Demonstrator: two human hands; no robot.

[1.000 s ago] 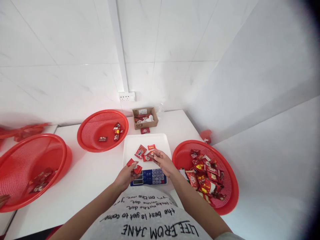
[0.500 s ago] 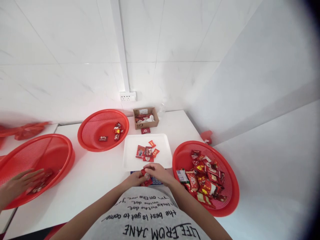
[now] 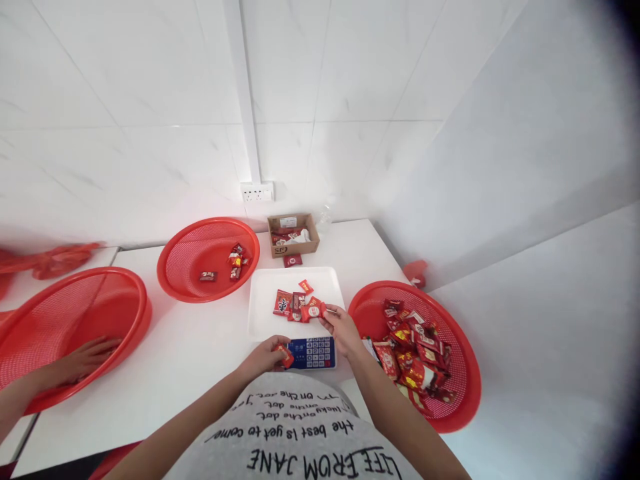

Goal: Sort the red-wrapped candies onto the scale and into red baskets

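Note:
My right hand point(image 3: 342, 330) pinches a red wrapped candy point(image 3: 314, 311) by its end, over the white tray point(image 3: 260, 320). Several more red packets, among them a larger one with dark lettering point(image 3: 282, 303), lie on that tray. Close to my body, my left hand point(image 3: 270, 356) is closed on another red wrapped packet point(image 3: 285, 357). Just right of it is the blue keypad point(image 3: 311, 352) of a scale, below the tray's near edge.
On the right stands a red basket point(image 3: 470, 380) full of candies. Another red basket point(image 3: 173, 248) with a few candies is at back left. A co-worker's hand point(image 3: 93, 359) reaches into a left basket point(image 3: 137, 293). Behind the tray sits a small cardboard box point(image 3: 295, 249).
My hands have moved apart. The right one has carried a red candy forward over the tray, which uncovers the keypad. The co-worker's hand has gone deeper into the left basket.

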